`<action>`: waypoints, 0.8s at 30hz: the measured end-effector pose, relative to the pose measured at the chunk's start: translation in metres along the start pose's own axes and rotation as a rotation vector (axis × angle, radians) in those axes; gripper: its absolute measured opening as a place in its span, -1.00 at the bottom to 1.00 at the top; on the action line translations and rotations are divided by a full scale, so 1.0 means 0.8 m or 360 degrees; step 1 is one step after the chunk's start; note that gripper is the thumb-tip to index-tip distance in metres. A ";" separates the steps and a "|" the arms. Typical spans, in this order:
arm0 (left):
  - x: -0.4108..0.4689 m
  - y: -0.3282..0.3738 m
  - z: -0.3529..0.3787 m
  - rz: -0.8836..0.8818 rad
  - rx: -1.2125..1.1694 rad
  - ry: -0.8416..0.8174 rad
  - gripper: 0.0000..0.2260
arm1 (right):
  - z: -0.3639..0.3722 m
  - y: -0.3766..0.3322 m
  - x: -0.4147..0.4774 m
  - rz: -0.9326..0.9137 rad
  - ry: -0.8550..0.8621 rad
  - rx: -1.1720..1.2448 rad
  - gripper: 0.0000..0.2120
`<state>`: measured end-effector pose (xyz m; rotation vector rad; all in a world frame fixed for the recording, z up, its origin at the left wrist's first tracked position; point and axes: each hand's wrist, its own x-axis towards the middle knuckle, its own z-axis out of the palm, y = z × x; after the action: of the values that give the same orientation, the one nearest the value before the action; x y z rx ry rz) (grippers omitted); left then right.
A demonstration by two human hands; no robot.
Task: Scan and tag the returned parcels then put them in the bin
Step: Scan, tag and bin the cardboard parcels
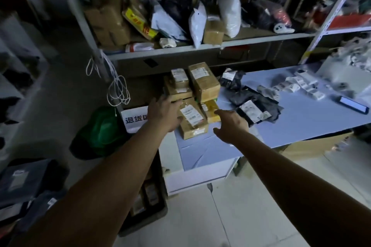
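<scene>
Several labelled cardboard parcels are stacked at the left end of a blue table [301, 118]. The nearest brown box [193, 121] lies at the table's front corner. My left hand [165, 113] reaches onto its left side, fingers spread against the box. My right hand [230, 124] hovers just right of it, fingers relaxed and apart, holding nothing. Behind stands a taller box [203, 82] and a small yellow parcel [210, 111]. Black poly-bag parcels [255, 106] lie to the right. A dark bin [148, 196] with parcels inside sits on the floor under my left arm.
A handheld scanner or phone [353, 105] and a strip of printed labels [297, 85] lie on the table's right side. A shelf [200, 46] behind holds bags and boxes. A green bag [100, 132] sits on the floor at left, beside a white sign [135, 119].
</scene>
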<state>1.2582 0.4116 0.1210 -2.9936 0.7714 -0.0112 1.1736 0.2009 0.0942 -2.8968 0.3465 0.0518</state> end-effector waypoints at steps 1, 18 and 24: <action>0.008 0.023 -0.004 -0.0008 0.0026 -0.0015 -0.45 | -0.006 0.023 -0.001 0.0016 -0.0006 0.0006 -0.45; 0.140 0.182 0.004 -0.0410 -0.0189 -0.0206 -0.45 | -0.043 0.231 0.158 -0.0278 -0.0168 0.0032 -0.40; 0.234 0.133 0.058 -0.0524 -0.0405 -0.0235 -0.47 | -0.006 0.204 0.261 -0.0313 -0.0287 0.0072 -0.39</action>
<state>1.3719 0.2306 0.0681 -3.2753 0.2784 0.3140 1.3377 -0.0025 0.0508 -2.8373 0.0306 0.2669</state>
